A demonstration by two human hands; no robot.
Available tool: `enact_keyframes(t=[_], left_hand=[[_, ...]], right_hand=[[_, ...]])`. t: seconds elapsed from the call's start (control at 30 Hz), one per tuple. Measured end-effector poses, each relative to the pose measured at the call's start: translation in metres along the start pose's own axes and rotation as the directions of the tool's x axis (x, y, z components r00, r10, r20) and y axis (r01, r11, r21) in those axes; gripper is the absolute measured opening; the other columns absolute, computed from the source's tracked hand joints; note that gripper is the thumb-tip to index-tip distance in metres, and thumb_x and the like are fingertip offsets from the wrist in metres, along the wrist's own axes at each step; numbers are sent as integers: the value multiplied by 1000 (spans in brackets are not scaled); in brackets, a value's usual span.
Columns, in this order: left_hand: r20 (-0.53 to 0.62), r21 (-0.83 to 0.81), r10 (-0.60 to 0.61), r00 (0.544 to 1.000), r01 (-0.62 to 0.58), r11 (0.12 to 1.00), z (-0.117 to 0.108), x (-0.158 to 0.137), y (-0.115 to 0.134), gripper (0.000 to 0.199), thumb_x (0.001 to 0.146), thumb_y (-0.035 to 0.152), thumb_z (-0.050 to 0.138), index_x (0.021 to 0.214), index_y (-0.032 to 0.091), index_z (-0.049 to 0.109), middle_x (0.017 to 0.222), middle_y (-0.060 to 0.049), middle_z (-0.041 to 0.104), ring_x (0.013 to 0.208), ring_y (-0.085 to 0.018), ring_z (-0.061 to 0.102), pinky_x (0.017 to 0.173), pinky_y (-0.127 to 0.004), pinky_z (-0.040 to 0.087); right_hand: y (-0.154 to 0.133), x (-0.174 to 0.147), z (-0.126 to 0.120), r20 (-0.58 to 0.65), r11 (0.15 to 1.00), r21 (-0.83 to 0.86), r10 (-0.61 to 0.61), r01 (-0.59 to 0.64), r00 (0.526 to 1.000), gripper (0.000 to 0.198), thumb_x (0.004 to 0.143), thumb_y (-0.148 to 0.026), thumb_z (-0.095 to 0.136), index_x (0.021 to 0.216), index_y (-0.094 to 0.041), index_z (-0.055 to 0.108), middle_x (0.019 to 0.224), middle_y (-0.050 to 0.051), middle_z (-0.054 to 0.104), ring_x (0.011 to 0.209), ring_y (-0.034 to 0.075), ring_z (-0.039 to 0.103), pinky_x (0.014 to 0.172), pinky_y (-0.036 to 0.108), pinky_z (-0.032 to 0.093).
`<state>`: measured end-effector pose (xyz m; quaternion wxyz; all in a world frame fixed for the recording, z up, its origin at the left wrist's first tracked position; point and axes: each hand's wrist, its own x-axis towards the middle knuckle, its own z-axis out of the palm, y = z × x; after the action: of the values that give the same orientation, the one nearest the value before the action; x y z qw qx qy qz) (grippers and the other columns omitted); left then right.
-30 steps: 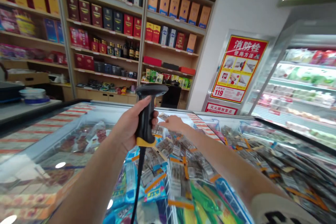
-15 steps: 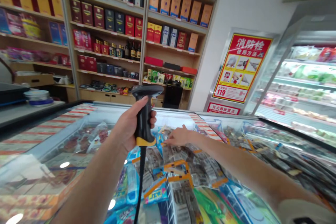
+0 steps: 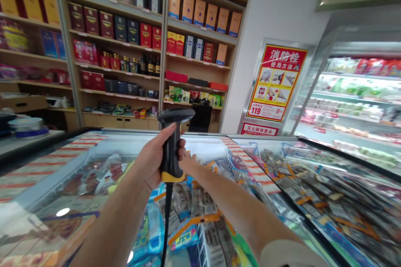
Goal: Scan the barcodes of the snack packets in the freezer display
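My left hand (image 3: 150,160) is wrapped around the handle of a black and yellow barcode scanner (image 3: 171,146), held upright above an open chest freezer (image 3: 115,137). Its black cord hangs straight down. Behind the scanner, my right hand (image 3: 190,163) reaches far into the freezer, over the packs near the back wall. The scanner and my left hand cover part of it, so its grip cannot be made out. Below my arms lie clear bags of dark frozen food (image 3: 208,200) with orange strips, and blue packages (image 3: 155,221).
Glass lids with red-and-white striped edges (image 3: 247,158) flank the opening. More bagged goods (image 3: 313,192) fill the freezer's right part. Shelves of boxes (image 3: 125,41) stand behind, a red fire-hydrant poster (image 3: 277,81) hangs on the wall, and a lit cooler (image 3: 360,104) is at right.
My right hand has moved left and deeper into the freezer, now partly behind the scanner. My left hand still holds the scanner. The view has turned slightly right.
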<state>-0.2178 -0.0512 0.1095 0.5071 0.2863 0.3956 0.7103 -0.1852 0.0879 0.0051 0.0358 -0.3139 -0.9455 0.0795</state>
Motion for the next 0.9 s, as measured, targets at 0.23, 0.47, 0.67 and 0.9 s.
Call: enact_keyframes(t=[0.23, 0.47, 0.67, 0.9], left_hand=[[103, 83, -34, 994, 25, 996, 17, -8, -12, 28, 69, 40, 59, 78, 15, 52, 58, 2, 55, 43, -6, 48, 38, -15, 38], [203, 190, -151, 967, 113, 975, 51, -27, -48, 31, 65, 39, 63, 85, 16, 54, 57, 2, 56, 44, -7, 50, 40, -16, 38], [249, 299, -259, 933, 180, 937, 73, -43, -83, 31, 61, 42, 66, 72, 15, 57, 58, 1, 58, 45, -7, 49, 41, -16, 38], [194, 311, -278, 941, 210, 927, 90, -57, -103, 33, 56, 43, 70, 72, 16, 58, 58, 2, 58, 44, -8, 49, 41, -17, 39]], right_hand=[[31, -84, 1, -28, 990, -116, 79, -82, 997, 66, 71, -68, 35, 113, -23, 57, 135, 16, 37, 120, 42, 31, 90, 68, 14], [114, -189, -54, -414, 762, 638, 215, 114, 884, 50, 82, -52, 31, 114, -20, 53, 111, 10, 60, 97, 23, 59, 82, 39, 45], [188, -293, -27, -525, 748, 627, 613, -218, 591, 47, 80, -47, 37, 104, -14, 59, 104, 14, 62, 98, 25, 57, 88, 41, 40], [138, -272, 30, -441, 899, 60, 413, -433, 797, 48, 83, -44, 38, 123, -19, 46, 135, 12, 40, 125, 29, 30, 99, 49, 20]])
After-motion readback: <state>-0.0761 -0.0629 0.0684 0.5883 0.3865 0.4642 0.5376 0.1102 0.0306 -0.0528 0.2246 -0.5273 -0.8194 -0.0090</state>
